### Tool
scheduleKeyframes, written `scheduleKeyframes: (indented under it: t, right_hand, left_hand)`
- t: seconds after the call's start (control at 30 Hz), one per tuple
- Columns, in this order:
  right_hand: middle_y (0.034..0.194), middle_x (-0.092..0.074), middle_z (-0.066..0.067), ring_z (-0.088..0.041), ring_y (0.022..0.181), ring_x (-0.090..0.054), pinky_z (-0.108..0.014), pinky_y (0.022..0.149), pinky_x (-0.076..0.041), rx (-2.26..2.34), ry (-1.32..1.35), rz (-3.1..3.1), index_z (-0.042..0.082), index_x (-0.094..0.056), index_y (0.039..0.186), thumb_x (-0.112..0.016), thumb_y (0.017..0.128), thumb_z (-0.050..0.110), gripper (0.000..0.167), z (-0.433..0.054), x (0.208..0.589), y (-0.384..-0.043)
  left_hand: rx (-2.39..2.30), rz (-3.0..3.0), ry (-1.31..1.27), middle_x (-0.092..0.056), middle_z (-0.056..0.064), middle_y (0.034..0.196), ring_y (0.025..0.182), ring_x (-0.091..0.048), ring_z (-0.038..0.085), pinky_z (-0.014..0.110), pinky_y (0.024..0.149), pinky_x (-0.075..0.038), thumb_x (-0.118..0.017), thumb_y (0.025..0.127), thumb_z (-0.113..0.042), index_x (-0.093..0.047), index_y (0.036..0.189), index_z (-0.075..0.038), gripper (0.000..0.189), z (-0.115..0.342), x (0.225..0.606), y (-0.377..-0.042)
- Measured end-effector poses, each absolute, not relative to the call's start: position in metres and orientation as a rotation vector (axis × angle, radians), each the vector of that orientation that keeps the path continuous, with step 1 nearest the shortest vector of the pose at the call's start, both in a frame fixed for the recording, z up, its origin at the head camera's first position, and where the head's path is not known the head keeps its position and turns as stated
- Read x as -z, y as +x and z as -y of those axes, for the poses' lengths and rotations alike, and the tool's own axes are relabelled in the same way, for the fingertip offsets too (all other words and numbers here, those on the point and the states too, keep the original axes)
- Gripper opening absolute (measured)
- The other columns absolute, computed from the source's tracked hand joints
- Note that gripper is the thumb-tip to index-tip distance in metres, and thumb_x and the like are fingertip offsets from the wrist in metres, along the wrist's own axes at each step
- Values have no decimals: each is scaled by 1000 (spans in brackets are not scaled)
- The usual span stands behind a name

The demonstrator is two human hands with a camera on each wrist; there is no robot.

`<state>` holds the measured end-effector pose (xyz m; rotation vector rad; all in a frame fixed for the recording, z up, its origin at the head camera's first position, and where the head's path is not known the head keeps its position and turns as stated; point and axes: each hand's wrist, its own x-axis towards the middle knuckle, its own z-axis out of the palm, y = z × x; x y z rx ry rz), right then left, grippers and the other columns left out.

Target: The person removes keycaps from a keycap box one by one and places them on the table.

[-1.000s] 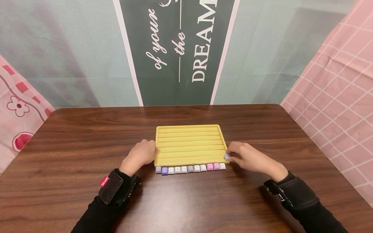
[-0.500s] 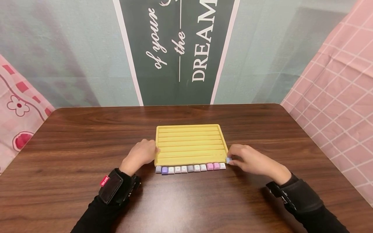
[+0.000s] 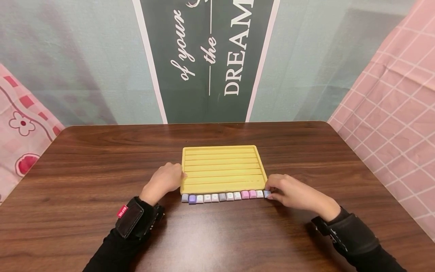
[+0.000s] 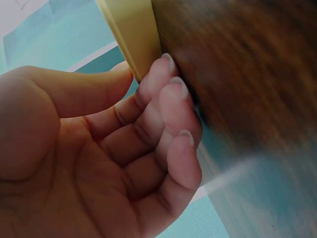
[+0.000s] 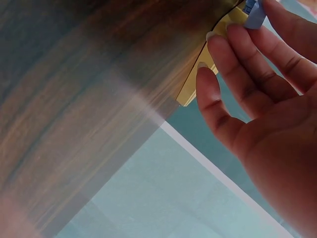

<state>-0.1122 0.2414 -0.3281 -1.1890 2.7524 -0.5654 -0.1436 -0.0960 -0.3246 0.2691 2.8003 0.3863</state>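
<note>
A yellow ridged tray (image 3: 221, 165) lies on the brown table. Its left edge is gripped by my left hand (image 3: 164, 178); in the left wrist view the thumb sits on the rim and the curled fingers (image 4: 181, 111) press at its side. Along the near edge runs a row of keycaps (image 3: 222, 197) in white, grey, purple and pink. At the right end of that row my right hand (image 3: 293, 192) pinches a light blue keycap (image 3: 267, 193) between thumb and forefinger. The right wrist view shows this blue keycap (image 5: 255, 15) at the fingertips, beside the tray's side (image 5: 190, 84).
The wooden table (image 3: 204, 234) ends at a back edge before a hanging cloth (image 3: 207, 98) with lettering. A pink gridded cloth (image 3: 391, 124) hangs at the right, and a pink patterned one (image 3: 23, 124) at the left.
My right hand has brought the light blue keycap from the tray's lower right corner down toward me, to the right end of the row. The left hand and tray stay put.
</note>
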Motion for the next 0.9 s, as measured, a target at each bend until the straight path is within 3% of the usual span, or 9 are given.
scheduleKeyframes:
  t: [0.9]
  right_hand:
    - [74, -46, 8, -5, 67, -44, -22, 58, -39, 508, -1082, -2797, 13, -57, 82, -70, 77, 3, 18, -241, 331, -109]
  left_hand:
    - [-405, -2793, 250, -39, 5, 60, 53, -40, 18, 28, 52, -34, -50, 94, -16, -54, 73, -4, 25, 95, 323, -143]
